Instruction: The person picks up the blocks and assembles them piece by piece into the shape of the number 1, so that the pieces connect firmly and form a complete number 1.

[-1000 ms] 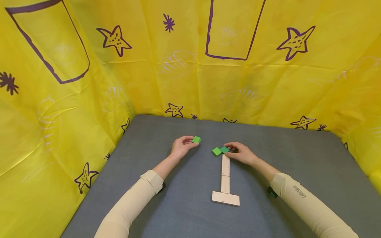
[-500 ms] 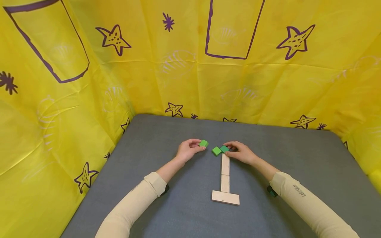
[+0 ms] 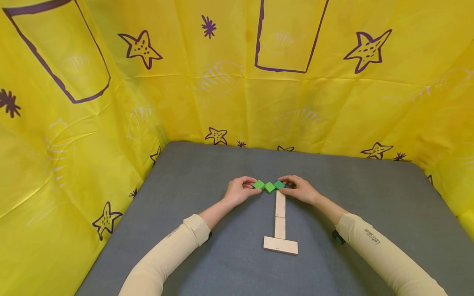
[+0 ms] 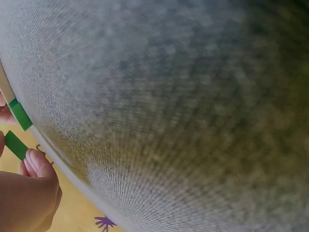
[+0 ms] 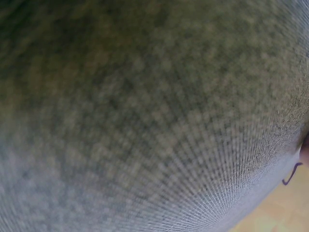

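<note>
In the head view, my left hand (image 3: pixel 238 191) pinches a light green block (image 3: pixel 259 184) between thumb and fingers, close to the left side of a second light green block (image 3: pixel 270 188). Whether these two touch is hard to tell. My right hand (image 3: pixel 301 191) pinches a darker green block (image 3: pixel 279 184) at the top of an upright line of pale wooden planks. That line has an upper plank (image 3: pixel 280 204) and a lower plank (image 3: pixel 280 227), standing on a crosswise plank (image 3: pixel 280 245). The left wrist view shows the pinched block (image 4: pixel 16 145) at the left edge.
A grey tabletop (image 3: pixel 207 164) lies under everything. Yellow cloth (image 3: pixel 229 98) with purple starfish drawings hangs behind and along the sides. Cloth texture fills most of both wrist views, and only a sliver of fingertip (image 5: pixel 304 153) shows in the right one.
My left hand has moved right and slightly nearer with its light green block, closing the gap to the middle block. The right hand and the planks have stayed put.
</note>
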`<state>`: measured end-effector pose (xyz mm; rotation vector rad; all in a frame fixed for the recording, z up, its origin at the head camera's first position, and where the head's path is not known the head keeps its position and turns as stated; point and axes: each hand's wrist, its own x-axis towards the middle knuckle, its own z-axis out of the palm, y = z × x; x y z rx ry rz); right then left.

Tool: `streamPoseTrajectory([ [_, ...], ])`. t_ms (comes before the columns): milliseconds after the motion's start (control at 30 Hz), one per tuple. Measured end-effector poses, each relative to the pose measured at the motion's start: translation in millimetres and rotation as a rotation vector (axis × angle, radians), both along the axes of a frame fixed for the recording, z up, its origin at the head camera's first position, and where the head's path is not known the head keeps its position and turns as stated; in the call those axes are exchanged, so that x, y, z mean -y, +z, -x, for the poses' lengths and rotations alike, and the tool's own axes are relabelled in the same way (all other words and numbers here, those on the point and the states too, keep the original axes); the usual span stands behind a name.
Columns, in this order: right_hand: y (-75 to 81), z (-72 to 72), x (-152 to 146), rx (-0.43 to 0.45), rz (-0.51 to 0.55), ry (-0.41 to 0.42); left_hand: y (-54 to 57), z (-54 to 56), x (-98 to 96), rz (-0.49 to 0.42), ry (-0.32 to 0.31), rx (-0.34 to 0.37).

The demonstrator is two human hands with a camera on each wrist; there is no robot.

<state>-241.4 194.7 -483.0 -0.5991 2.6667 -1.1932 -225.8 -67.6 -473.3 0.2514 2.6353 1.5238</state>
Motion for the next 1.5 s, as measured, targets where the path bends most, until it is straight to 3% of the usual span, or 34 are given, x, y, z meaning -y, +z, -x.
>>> streamPoseTrajectory([
  [367, 0.0, 0.2, 0.6, 0.003, 0.002, 0.004, -4.9, 1.0, -3.8, 0.053, -0.058, -0.056],
  [800, -0.9, 1.3, 0.0, 0.012, 0.000, 0.002, -4.9, 0.2, -4.3, 0.127, -0.073, -0.059],
  [1500, -1.9, 2.9, 0.4, 0.023, -0.017, -0.008, -8.2, 2.3, -7.6, 0.150, -0.086, -0.110],
])
